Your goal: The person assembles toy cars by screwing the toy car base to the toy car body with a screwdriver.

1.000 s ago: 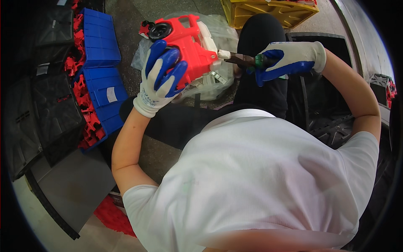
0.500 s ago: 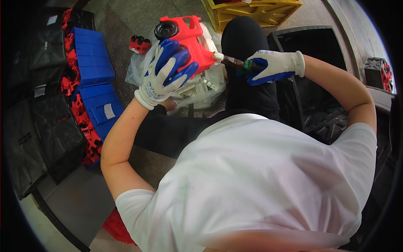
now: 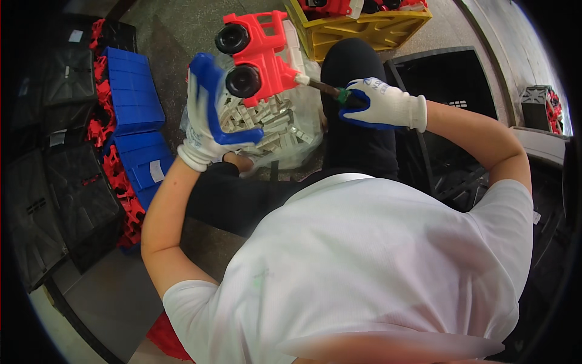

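A red toy truck (image 3: 267, 64) with black wheels and a white part along its right side is in front of me, above a clear plastic bag (image 3: 311, 145) of white plastic pieces (image 3: 276, 130). My left hand (image 3: 206, 118), in a white and blue glove, is beside the truck's lower left, fingers and thumb spread, holding nothing. My right hand (image 3: 382, 104), gloved alike, is closed around a green-handled tool (image 3: 324, 89) with a brownish shaft. The shaft's far end meets a small white piece at the truck's right side. I cannot tell the tool's exact kind or what supports the truck.
At the far side stands a yellow crate (image 3: 364, 33) holding red toy trucks. Blue bins (image 3: 134, 91) and black crates (image 3: 79, 182) with red parts line the left. A large black crate (image 3: 445, 76) is right of my knee (image 3: 354, 67). Another dark box (image 3: 536, 109) stands farther right.
My left hand has let go of the truck, moving left and opening. The truck has shifted slightly up and left, showing both wheels. My right hand and tool have moved slightly left.
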Tool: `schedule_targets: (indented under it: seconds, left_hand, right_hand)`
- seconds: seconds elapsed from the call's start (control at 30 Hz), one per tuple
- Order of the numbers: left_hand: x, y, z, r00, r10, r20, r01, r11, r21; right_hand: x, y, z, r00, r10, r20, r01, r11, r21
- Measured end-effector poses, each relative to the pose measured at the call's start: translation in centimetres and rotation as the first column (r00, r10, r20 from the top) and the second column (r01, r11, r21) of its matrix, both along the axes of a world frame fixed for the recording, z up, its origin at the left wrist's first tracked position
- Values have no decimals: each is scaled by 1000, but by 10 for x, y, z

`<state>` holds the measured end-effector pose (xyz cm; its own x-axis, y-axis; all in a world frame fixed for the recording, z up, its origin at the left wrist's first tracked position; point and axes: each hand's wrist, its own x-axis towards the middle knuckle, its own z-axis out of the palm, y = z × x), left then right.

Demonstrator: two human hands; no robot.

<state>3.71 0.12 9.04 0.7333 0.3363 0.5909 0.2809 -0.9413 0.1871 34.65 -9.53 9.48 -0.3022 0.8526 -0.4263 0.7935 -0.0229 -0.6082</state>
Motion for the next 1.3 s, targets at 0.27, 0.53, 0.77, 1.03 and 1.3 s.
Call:
schedule_targets:
  seconds: [0.27,0.53,0.77,1.03,1.3]
  left_hand:
    - [9,7,-50,806,473,357,391,28,-920]
    - [11,11,-37,903,327,277,196,260,-946]
    - [12,1,-33,881,333,336,282,200,-938]
    - [10,-5,-30,854,371,365,336,143,-931]
    - [13,-11,-42,875,360,324,279,173,-945]
  right_hand:
    - [-18,0,1,964,147,221,-149,989,-8]
    - [-19,-14,-14,923,213,320,-268,953,139]
    - [-25,-18,-13,889,247,386,-351,909,227]
    - [-22,-31,-19,922,147,358,-223,958,179]
    - [0,-58,-37,952,221,213,-291,874,390]
